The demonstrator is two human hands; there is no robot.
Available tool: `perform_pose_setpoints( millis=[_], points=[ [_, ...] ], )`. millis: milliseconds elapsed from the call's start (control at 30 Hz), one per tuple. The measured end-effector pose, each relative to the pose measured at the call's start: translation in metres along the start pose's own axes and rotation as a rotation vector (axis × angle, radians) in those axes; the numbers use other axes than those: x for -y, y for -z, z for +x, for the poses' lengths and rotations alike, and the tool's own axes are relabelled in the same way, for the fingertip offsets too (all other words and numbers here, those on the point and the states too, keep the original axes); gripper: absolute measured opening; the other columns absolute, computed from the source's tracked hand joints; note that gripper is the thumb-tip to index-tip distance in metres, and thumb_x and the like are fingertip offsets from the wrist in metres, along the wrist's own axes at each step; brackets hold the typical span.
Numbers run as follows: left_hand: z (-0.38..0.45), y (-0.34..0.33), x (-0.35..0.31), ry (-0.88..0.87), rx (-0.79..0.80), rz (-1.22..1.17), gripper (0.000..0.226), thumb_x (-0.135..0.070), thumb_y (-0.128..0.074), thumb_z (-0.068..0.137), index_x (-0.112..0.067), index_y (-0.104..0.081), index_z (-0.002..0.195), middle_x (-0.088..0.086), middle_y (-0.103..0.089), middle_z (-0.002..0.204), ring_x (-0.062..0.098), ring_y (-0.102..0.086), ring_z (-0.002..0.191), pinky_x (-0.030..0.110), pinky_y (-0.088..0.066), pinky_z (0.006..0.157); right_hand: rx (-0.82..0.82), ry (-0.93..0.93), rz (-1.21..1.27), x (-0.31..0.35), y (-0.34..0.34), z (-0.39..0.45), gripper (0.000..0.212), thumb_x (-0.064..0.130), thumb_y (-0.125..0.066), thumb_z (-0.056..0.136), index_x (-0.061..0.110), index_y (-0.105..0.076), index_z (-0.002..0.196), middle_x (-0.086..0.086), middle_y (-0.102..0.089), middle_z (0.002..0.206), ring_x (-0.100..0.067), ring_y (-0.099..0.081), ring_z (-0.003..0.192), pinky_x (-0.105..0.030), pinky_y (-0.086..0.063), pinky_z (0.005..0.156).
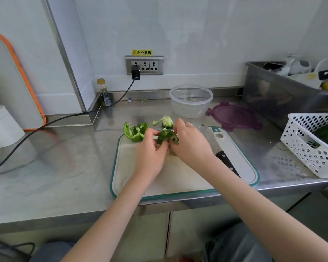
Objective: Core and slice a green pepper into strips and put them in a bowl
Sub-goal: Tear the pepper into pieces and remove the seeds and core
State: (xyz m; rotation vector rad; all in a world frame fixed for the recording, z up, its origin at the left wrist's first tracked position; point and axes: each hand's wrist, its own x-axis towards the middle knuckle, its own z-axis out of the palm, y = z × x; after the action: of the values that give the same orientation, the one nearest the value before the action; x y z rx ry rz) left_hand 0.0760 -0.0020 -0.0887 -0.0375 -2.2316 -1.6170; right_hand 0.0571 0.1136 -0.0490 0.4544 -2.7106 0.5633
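A green pepper piece [167, 136] is being held between both hands just above the far end of a white cutting board [178, 176] with a teal rim, lying on a steel worktop [64, 167]. The left hand [150, 152] is gripping the piece from the left, thumb and fingers [162, 147] curled onto it, while the right hand [189, 140], wearing a ring, is closing its fingers over the piece's right side; how firmly each hand is pinching is hard to tell, since the piece is partly hiding the fingertips. A second, brighter pepper piece [135, 131] is lying hollow side up at the board's far left corner. The pale seed core [167, 121] and a small scrap are resting on the worktop just beyond the board. A clear plastic bowl [191, 101] is standing farther back near the wall, with its purple lid [233, 115] lying flat to its right. A black-handled knife [228, 162] is lying on the right side of the board, partly hidden by the right forearm. A white perforated basket [307, 146] holding something dark green is sitting at the worktop's right edge, in front of a steel tub [273, 95]. A small bottle [104, 93] is standing in the corner below a wall socket [144, 65], from which a black cable [45, 123] is running across the worktop to the left.
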Motion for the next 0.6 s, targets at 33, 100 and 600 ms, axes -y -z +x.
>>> perform_pose_setpoints(
  millis=[33,100,600],
  points=[
    [0.0,0.001,-0.001,-0.002,-0.022,-0.014,0.014,-0.012,-0.057,0.091,-0.019,-0.047,0.098,0.0,-0.068,0.076,0.012,-0.068,0.072,0.03,-0.056,0.068,-0.021,0.013,-0.042,0.001,0.0,0.001,0.023,0.024,-0.053,0.092,0.007,-0.045,0.105,-0.01,-0.055,0.1,-0.027,-0.05,0.083,-0.03,-0.033,0.06],
    [-0.001,0.002,-0.002,-0.013,-0.028,-0.028,0.013,-0.012,-0.056,0.092,-0.017,-0.046,0.099,-0.004,-0.068,0.076,0.007,-0.068,0.072,0.028,-0.056,0.067,-0.025,0.035,-0.151,0.002,-0.002,0.004,0.022,0.027,-0.045,0.097,0.008,-0.044,0.107,-0.01,-0.056,0.103,-0.029,-0.053,0.096,-0.031,-0.034,0.061],
    [0.001,-0.002,0.005,0.001,-0.094,0.123,0.008,-0.014,-0.052,0.094,-0.013,-0.046,0.1,0.004,-0.064,0.079,0.022,-0.068,0.069,0.048,-0.056,0.064,0.246,0.155,-0.493,0.017,-0.005,0.009,0.026,0.0,-0.038,0.094,0.004,-0.052,0.115,-0.011,-0.057,0.114,-0.029,-0.054,0.107,-0.029,-0.035,0.069]
  ],
)
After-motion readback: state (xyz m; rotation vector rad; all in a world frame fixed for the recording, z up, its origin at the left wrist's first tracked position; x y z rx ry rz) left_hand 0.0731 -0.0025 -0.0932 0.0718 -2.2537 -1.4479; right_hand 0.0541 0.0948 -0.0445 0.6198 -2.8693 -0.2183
